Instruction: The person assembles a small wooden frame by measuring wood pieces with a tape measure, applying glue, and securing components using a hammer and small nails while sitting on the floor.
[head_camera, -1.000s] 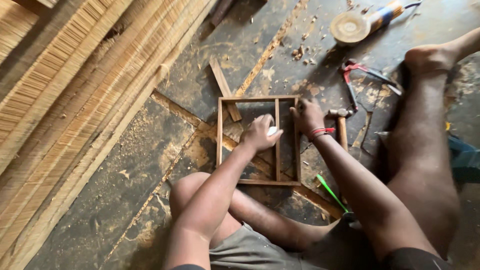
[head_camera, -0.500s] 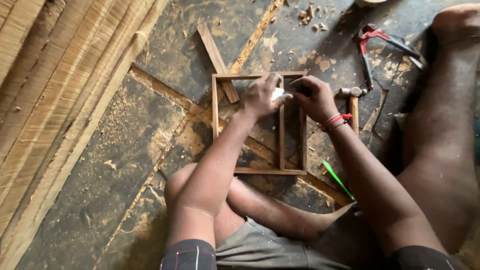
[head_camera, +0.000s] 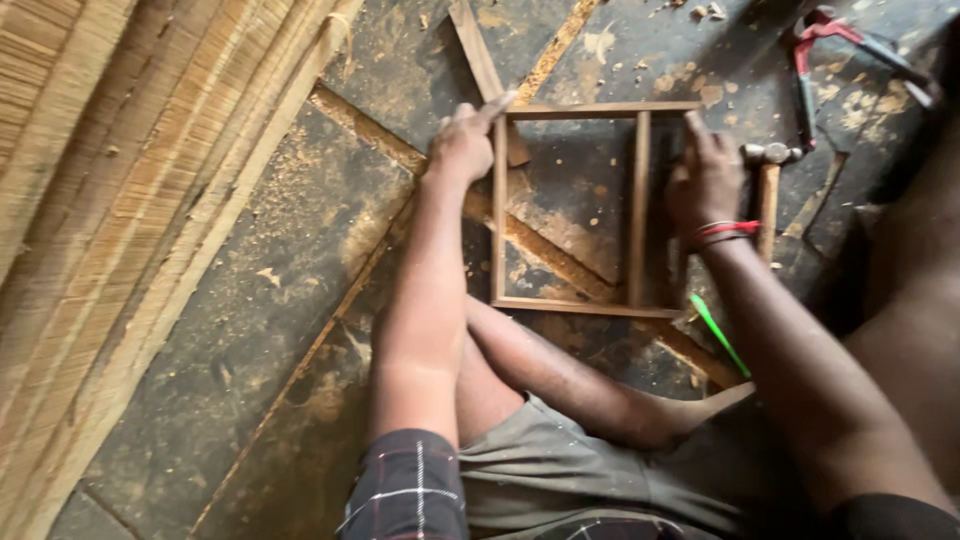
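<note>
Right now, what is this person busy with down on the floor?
A person sits on a dusty floor with both hands on a small wooden frame. The left hand grips its top left corner; the right hand holds its right side. A hammer lies just right of the frame, red-handled pincers beyond it, and a green stick-like tool near the lower corner. Stacked wooden boards fill the left.

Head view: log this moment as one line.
left hand: grips frame's left corner | right hand: on wooden frame right side | hammer: beside right hand, on floor
</note>
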